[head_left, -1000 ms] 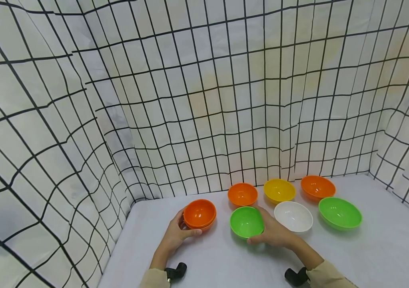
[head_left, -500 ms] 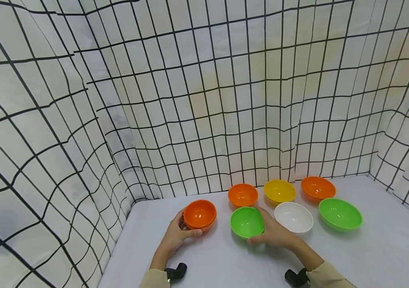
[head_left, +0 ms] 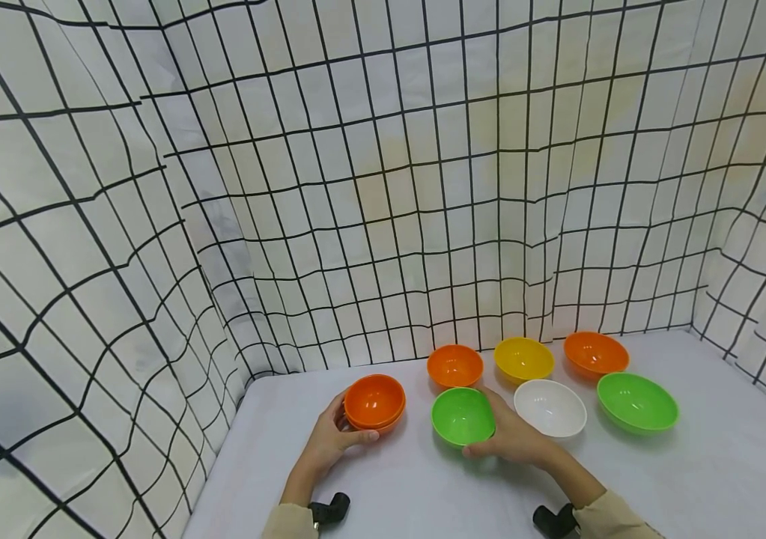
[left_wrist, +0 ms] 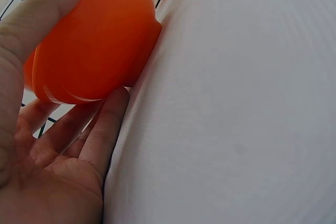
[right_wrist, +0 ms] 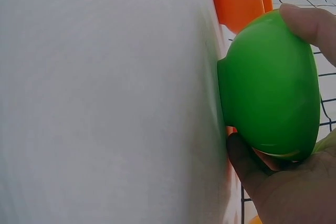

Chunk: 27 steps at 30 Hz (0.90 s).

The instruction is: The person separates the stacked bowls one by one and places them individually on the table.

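Observation:
My left hand (head_left: pixel 330 436) holds a pair of nested orange bowls (head_left: pixel 374 402) at the left, its thumb in front and its fingers round the far side. In the left wrist view the base of the orange bowls (left_wrist: pixel 105 40) sits at the white cloth, with the hand's little-finger side along the cloth. To the right, my right hand (head_left: pixel 514 432) grips a small green bowl (head_left: pixel 461 418) by its right side. Thumb and fingers span the rim of this green bowl (right_wrist: pixel 273 87) in the right wrist view, where its foot is at the cloth.
Behind the green bowl stand an orange bowl (head_left: pixel 454 366), a yellow bowl (head_left: pixel 524 359) and another orange bowl (head_left: pixel 596 353). A white bowl (head_left: pixel 549 408) and a larger green bowl (head_left: pixel 637 403) are to the right. Grid-patterned curtains (head_left: pixel 383 187) enclose the white-covered table (head_left: pixel 409 498).
Both hands keep their grip on the same bowls, and no bowl has moved on the table. The head view has shifted very slightly.

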Each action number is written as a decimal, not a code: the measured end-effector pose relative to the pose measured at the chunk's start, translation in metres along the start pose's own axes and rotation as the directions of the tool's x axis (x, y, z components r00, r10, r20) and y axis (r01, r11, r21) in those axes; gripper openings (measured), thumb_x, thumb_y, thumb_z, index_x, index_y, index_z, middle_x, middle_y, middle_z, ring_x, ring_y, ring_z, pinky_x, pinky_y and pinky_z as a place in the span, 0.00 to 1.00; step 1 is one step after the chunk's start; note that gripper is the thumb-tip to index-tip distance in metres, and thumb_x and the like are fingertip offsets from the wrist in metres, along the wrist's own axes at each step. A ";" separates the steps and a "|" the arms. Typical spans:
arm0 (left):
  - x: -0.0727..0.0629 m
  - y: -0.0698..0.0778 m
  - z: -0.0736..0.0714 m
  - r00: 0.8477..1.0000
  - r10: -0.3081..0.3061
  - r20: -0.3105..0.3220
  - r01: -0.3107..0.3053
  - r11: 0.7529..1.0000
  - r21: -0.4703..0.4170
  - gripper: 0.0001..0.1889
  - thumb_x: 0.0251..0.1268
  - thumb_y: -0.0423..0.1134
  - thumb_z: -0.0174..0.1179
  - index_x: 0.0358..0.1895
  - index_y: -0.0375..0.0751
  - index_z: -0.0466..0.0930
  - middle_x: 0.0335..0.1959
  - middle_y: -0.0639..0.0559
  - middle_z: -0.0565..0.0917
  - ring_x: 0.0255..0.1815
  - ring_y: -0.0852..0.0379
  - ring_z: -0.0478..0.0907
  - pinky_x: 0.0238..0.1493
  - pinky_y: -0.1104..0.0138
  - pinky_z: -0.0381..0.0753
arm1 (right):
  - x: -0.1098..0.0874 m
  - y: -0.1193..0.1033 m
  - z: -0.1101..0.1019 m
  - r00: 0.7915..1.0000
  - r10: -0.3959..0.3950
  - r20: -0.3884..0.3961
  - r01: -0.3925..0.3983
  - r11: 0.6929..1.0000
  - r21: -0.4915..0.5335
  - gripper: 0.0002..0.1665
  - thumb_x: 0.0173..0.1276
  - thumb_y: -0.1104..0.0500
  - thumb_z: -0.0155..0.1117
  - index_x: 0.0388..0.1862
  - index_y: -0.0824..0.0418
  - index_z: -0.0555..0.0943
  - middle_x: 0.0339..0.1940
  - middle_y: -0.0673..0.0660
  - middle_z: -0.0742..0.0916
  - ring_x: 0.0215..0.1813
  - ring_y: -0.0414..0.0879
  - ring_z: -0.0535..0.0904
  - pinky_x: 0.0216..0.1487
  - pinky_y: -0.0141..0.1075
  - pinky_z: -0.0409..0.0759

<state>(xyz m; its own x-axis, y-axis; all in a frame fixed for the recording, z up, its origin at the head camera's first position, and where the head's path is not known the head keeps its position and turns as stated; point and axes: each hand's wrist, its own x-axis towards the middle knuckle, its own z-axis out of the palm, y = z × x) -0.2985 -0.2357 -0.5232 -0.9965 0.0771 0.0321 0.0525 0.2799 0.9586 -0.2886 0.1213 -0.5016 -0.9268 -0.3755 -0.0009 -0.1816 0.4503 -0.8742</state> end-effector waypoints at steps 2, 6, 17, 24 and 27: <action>0.000 0.000 0.000 1.000 -0.001 0.000 0.001 1.000 0.002 0.55 0.44 0.46 0.83 0.79 0.55 0.61 0.75 0.49 0.72 0.77 0.42 0.68 0.78 0.43 0.66 | 0.000 0.000 0.000 1.000 0.002 0.000 -0.002 1.000 -0.001 0.71 0.49 0.49 0.84 0.83 0.61 0.49 0.78 0.63 0.66 0.72 0.58 0.68 0.73 0.64 0.69; -0.001 0.000 0.000 1.000 0.003 0.000 -0.003 1.000 0.001 0.55 0.44 0.46 0.83 0.78 0.54 0.61 0.75 0.48 0.73 0.76 0.42 0.68 0.78 0.43 0.66 | -0.001 0.000 0.000 1.000 0.002 0.000 -0.002 1.000 -0.003 0.72 0.49 0.49 0.84 0.83 0.61 0.48 0.78 0.64 0.65 0.72 0.58 0.68 0.73 0.65 0.69; -0.001 0.000 0.000 1.000 0.005 0.000 -0.005 1.000 -0.001 0.55 0.44 0.46 0.84 0.79 0.52 0.61 0.75 0.48 0.73 0.76 0.42 0.68 0.78 0.44 0.66 | -0.001 0.000 0.001 1.000 0.022 -0.012 -0.022 0.999 -0.035 0.76 0.48 0.48 0.85 0.85 0.60 0.44 0.78 0.65 0.63 0.72 0.60 0.67 0.72 0.67 0.69; -0.001 0.001 0.000 1.000 0.005 0.004 -0.005 1.000 -0.003 0.56 0.43 0.47 0.84 0.79 0.53 0.61 0.75 0.48 0.72 0.77 0.42 0.68 0.78 0.44 0.66 | 0.000 -0.002 0.002 1.000 0.009 -0.026 -0.011 0.998 -0.059 0.76 0.49 0.46 0.84 0.84 0.59 0.43 0.79 0.63 0.62 0.73 0.59 0.66 0.72 0.65 0.71; -0.001 0.001 0.000 1.000 0.003 0.003 -0.003 1.000 0.002 0.56 0.43 0.47 0.84 0.79 0.53 0.61 0.75 0.48 0.72 0.77 0.42 0.68 0.78 0.44 0.66 | -0.001 -0.005 0.003 0.999 -0.013 -0.042 0.010 0.996 -0.090 0.75 0.49 0.45 0.84 0.84 0.60 0.44 0.79 0.63 0.62 0.73 0.59 0.66 0.72 0.65 0.71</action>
<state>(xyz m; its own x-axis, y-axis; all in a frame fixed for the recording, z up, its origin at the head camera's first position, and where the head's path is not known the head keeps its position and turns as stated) -0.2978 -0.2356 -0.5219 -0.9962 0.0807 0.0339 0.0553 0.2811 0.9581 -0.2863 0.1172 -0.4987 -0.9372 -0.3475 0.0310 -0.2194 0.5179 -0.8268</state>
